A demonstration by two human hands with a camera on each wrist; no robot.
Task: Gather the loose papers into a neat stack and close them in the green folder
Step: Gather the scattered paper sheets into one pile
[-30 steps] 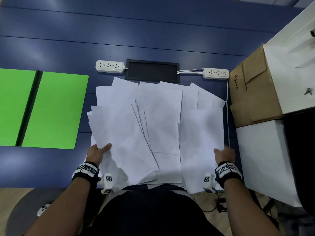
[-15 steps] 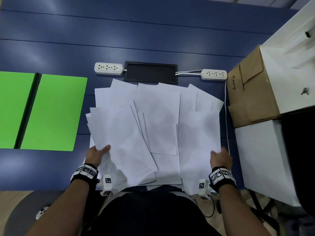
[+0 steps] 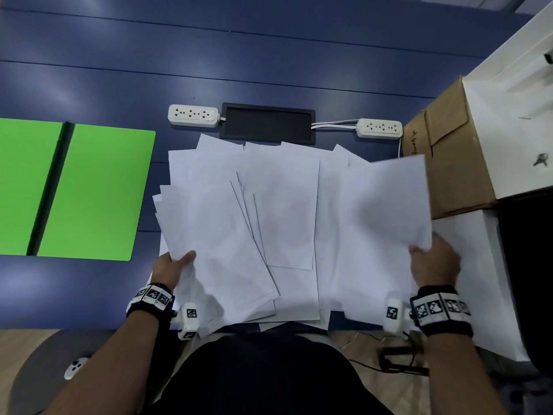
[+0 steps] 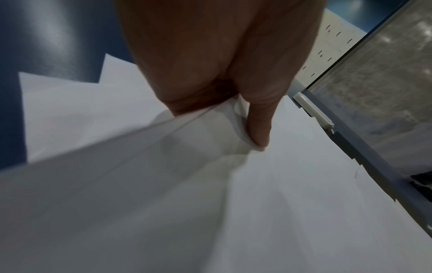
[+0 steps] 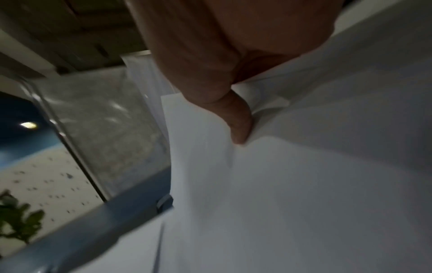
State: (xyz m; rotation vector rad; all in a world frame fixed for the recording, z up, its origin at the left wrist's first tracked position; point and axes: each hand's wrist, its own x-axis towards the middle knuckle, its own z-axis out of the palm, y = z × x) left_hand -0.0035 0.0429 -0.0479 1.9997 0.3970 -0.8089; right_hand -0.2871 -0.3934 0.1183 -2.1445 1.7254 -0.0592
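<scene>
looking down at a blue table (image 3: pixel 269 55) with a messy spread of white papers (image 3: pixel 281 205) fanned out in front of the person, overlapping at all angles and hanging a bit over the near edge. left hand (image 3: pixel 172 269) pinches the left bunch of sheets at its near-left corner, thumb on top, the other fingers tucked under where you can't see them. in the left wrist view the thumb (image 4: pixel 258 118) presses a curl of paper edges. right hand (image 3: pixel 434 262) grips the right-hand sheets (image 3: pixel 386 205) at their near-right corner, thumb on top too, and that bunch looks lifted and blurry, its far corner overlapping the cardboard box (image 3: pixel 449 151). the right wrist view shows the thumb (image 5: pixel 238 120) clamped down on the paper.

green folder (image 3: pixel 89 193) lies open and flat on the table to the left of the papers, apart from them, dark spine down the middle. two white power strips, one on the left (image 3: pixel 193 115) and one on the right (image 3: pixel 379 128), sit either side of a black cable hatch (image 3: pixel 267 124) just past the papers.
</scene>
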